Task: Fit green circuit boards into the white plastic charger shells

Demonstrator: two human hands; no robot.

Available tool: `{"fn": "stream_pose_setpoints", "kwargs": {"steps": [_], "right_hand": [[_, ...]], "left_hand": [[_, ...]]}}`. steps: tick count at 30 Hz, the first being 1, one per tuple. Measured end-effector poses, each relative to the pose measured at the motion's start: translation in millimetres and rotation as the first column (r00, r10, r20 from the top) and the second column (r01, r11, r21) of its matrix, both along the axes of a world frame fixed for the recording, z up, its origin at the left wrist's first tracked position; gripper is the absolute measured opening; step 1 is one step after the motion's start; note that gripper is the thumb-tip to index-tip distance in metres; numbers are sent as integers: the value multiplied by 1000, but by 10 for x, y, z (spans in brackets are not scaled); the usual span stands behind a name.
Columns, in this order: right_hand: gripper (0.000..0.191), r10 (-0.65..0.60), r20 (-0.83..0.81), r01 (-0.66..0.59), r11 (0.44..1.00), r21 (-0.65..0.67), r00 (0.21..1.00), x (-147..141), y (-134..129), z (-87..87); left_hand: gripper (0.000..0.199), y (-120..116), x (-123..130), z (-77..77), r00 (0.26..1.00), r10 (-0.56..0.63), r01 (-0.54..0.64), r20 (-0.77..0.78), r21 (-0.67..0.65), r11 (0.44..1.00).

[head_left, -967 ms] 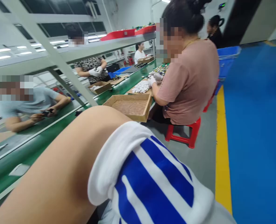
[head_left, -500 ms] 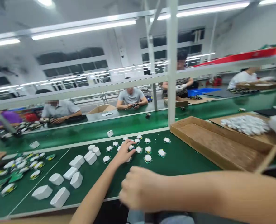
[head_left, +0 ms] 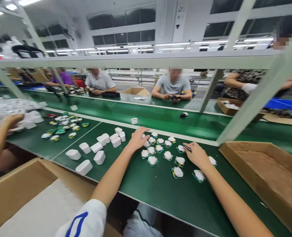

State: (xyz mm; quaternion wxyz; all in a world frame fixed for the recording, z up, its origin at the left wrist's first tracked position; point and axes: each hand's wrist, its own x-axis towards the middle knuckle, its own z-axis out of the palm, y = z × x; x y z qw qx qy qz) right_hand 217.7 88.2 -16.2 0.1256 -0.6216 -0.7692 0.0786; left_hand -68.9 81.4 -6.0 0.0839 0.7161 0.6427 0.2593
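Observation:
Small green circuit boards topped with white pads [head_left: 168, 155] lie in loose rows on the dark green bench. My left hand [head_left: 138, 140] reaches over the back left end of these boards, fingers stretched out and thumb apart; its fingertips partly cover one board. At the right side of the group, my right hand [head_left: 196, 154] is closed around a slim dark tool [head_left: 187, 148], whose kind I cannot make out. The tool's tip is beside a padded board [head_left: 180, 149]. White plastic housings [head_left: 96, 147] stand to the left of my left forearm.
Further left lies a pile of boards [head_left: 62, 123], near a co-worker's hand [head_left: 12, 121] and white parts. An open cardboard tray [head_left: 235, 148] stands at right, a carton [head_left: 14, 176] at front left. Behind runs a green belt [head_left: 158, 120]; a slanted post [head_left: 249, 98] rises at right.
The view has swung left. My right hand has moved from near the front edge out to the boards. My left hand has shifted to the back left of the group.

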Motion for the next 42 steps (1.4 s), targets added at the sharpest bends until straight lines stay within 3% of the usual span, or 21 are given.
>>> {"fn": "stream_pose_setpoints", "kwargs": {"steps": [4,6,11,13,16,19,22,25,29,32,36,39,42], "right_hand": [[52,-65,34,69,990,-123,997,-94,213,-52],[49,-43,7,43,986,-163,999,-129,289,-43],[20,-37,-197,0,983,-186,980,-182,309,-65],[14,-62,-334,2,984,-177,940,-144,257,-64],[21,-110,-561,-11,978,-208,820,-19,111,-21],[34,-201,-744,-61,949,-308,637,85,-81,49],[44,-301,-847,-155,903,-401,438,75,-239,99],[44,-396,-872,-249,848,-467,286,-20,-321,89],[41,-491,-856,-336,788,-515,161,-85,-372,29],[39,-517,-851,-388,769,-509,92,-29,-418,25],[41,-541,-840,-427,751,-504,40,61,-467,67],[47,-530,-848,-478,741,-472,16,75,-491,77],[52,-495,-869,-521,747,-414,-20,57,-535,67]], "left_hand": [[47,-1,-409,209,955,248,-264,-162,-85,961],[49,-12,-584,251,917,321,-361,-236,-148,921],[41,-20,-704,144,888,316,-396,-333,-208,894],[39,-18,-691,97,898,307,-375,-315,-184,908],[39,-22,-672,91,931,303,-334,-205,-134,933],[42,-23,-568,122,971,241,-240,4,-62,969],[52,-13,-232,110,961,89,-97,262,19,995],[56,-8,299,15,867,-66,49,493,47,998],[39,-28,838,-200,683,-162,224,712,6,975],[38,-53,909,-351,563,-138,286,815,-36,957],[63,-76,828,-445,446,-70,278,892,-63,959],[64,-134,845,-429,426,-72,285,902,-58,957],[57,-258,916,-386,422,-156,372,893,-13,928]]}}
